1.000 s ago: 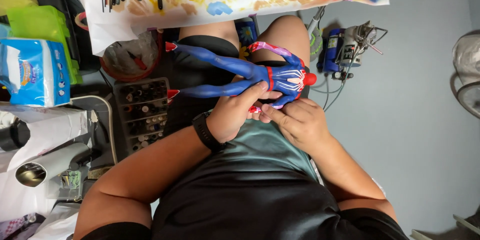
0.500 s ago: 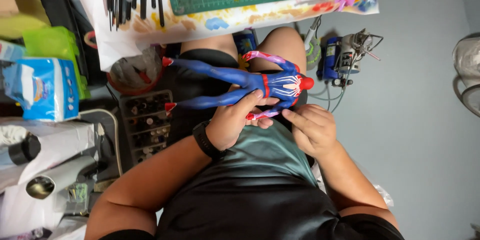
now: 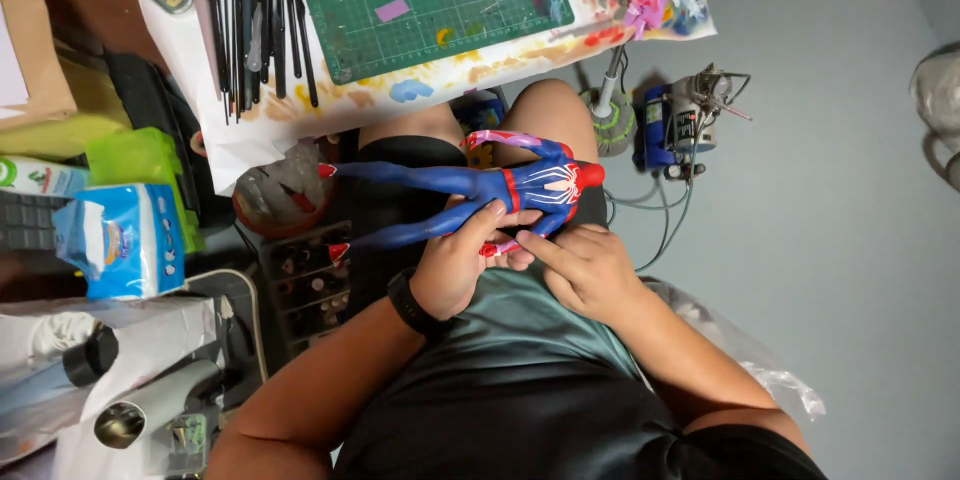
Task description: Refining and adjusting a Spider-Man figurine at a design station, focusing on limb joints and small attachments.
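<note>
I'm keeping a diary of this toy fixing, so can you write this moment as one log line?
left hand: grips blue-and-red plastic action figure at waist | right hand: fingertips at figure's lower arm | figure: over lap, legs pointing left

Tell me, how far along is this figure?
Done: the blue and red action figure looks fully painted, white spider emblem included. In hand: the left hand grips its waist while the right hand works at its lower arm. Left: I can't tell; brushes and the green cutting mat lie unused on the table.
</note>
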